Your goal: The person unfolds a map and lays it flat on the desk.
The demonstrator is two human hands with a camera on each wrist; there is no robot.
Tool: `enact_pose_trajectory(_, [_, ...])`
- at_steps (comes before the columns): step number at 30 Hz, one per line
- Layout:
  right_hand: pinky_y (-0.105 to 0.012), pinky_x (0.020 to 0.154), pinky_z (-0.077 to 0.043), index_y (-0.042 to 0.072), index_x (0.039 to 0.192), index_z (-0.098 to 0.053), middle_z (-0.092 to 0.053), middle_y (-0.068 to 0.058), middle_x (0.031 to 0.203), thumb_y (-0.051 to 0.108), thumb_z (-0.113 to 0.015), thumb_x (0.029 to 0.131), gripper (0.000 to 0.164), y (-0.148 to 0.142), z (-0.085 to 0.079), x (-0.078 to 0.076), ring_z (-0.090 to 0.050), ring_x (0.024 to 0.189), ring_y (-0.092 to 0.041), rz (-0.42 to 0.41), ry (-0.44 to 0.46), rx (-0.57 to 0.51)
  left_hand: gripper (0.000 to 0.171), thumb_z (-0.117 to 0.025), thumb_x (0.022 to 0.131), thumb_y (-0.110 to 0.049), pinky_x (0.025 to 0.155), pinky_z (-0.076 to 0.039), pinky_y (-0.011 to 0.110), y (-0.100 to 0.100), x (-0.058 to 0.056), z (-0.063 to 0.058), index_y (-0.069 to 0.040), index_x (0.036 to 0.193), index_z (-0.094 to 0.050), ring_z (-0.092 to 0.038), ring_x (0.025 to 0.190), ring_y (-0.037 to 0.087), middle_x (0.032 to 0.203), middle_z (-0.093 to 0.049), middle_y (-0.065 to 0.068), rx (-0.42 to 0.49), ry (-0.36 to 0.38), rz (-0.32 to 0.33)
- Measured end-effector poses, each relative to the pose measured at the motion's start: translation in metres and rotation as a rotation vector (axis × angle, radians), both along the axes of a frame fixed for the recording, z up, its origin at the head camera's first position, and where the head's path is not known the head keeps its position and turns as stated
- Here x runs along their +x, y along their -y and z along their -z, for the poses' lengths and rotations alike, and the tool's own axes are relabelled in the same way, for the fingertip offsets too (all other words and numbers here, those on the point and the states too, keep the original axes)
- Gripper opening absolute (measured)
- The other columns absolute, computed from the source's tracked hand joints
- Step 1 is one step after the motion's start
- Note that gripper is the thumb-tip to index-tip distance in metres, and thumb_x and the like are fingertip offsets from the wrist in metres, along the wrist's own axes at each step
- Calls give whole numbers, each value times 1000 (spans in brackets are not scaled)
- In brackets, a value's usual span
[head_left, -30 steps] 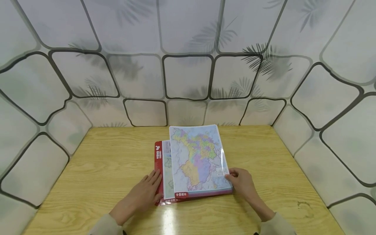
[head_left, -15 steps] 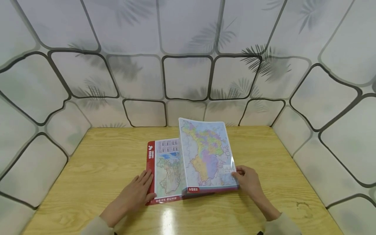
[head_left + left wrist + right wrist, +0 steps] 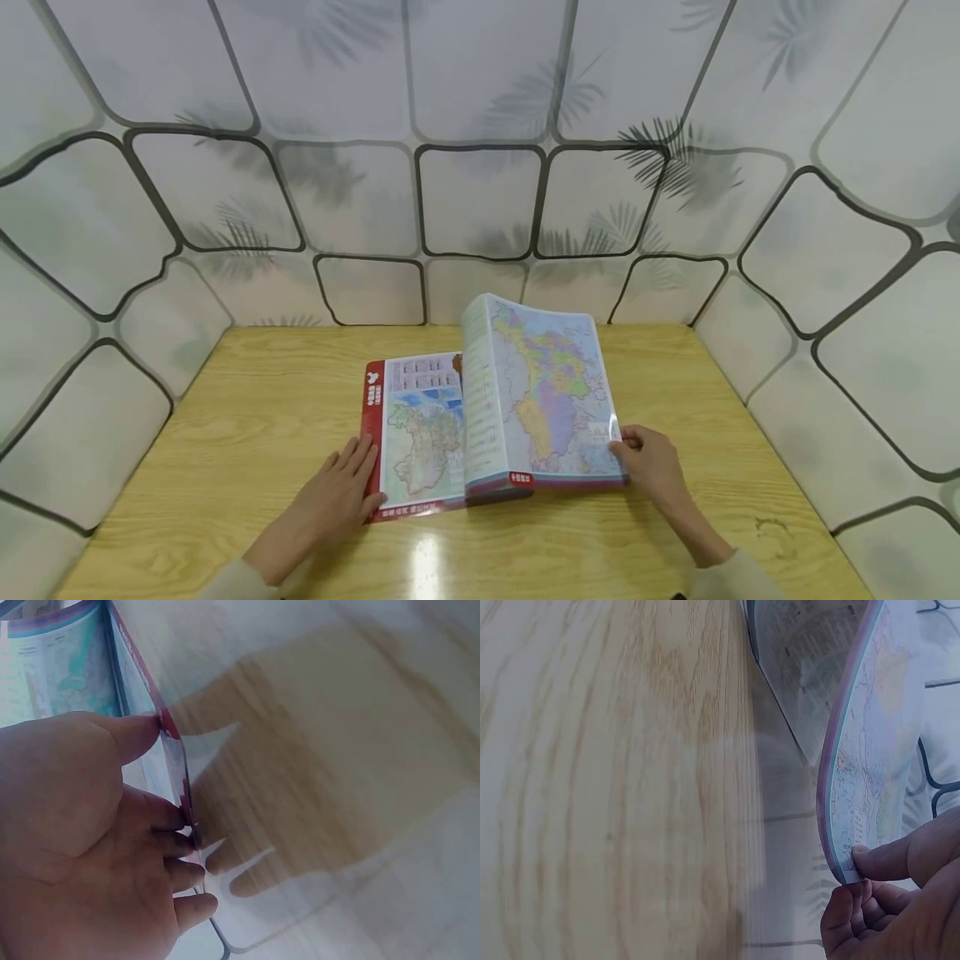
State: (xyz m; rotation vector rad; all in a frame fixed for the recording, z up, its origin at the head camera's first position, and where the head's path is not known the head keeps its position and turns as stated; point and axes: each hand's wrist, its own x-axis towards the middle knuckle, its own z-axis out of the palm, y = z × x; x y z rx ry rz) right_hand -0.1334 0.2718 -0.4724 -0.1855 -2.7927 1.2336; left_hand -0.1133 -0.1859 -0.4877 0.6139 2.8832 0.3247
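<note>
A red-bordered map sheet [image 3: 423, 442] lies on the table at centre left, with small pictures and a relief map printed on it. My left hand [image 3: 333, 492] rests on its left red border, fingers extended; the left wrist view has the thumb and fingertips along the sheet's edge. Over its right part stands a colourful map sheet [image 3: 562, 392], raised and bowed, its left side curling round to show a text-covered strip. My right hand [image 3: 654, 467] pinches the lower right edge of this upper sheet between thumb and fingers, seen close in the right wrist view [image 3: 889, 900].
The wooden table [image 3: 285, 400] extends around the maps and carries a light reflection near its front. A white wall covering [image 3: 480, 192] with dark outlines and leaf prints encloses the back and both sides. A dark mark [image 3: 772, 525] shows on the table at right.
My right hand has drawn the upper map rightward, lifting and curling it, so more of the lower map shows. My left hand and the lower map have shifted slightly left.
</note>
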Motion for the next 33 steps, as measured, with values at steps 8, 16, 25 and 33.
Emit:
enact_pose_trajectory(8, [-22,57,-49,-15,109,-69,-71,-13,86,4,-71,94,25,-13,-1,-1,-60,73,-17,5,-6,16,77,-60,103,-44,119,-23,67,14,2,3,8,155,-37,-23,152,49,164,-29,27,-37,8,-20])
enact_pose_trajectory(16, [-22,59,-48,-17,111,-68,-71,-15,88,6,-71,94,28,-25,-2,1,-60,75,-18,26,9,30,75,-60,103,-42,118,-24,67,29,4,4,8,155,-38,-25,151,49,163,-31,27,-31,-10,-18])
enact_pose_trajectory(25, [-22,59,-48,-19,112,-66,-71,-17,90,6,-70,95,30,-41,-2,3,-60,75,-17,50,19,46,76,-61,102,-43,117,-24,69,51,3,6,7,154,-40,-23,150,51,163,-33,26,-58,-10,-32])
enact_pose_trajectory(33, [-21,59,-48,-20,116,-65,-71,-21,92,5,-68,96,32,-56,0,2,-60,76,-18,63,12,63,78,-62,101,-46,117,-24,70,75,1,4,4,156,-38,-21,151,50,164,-31,26,-56,24,-33])
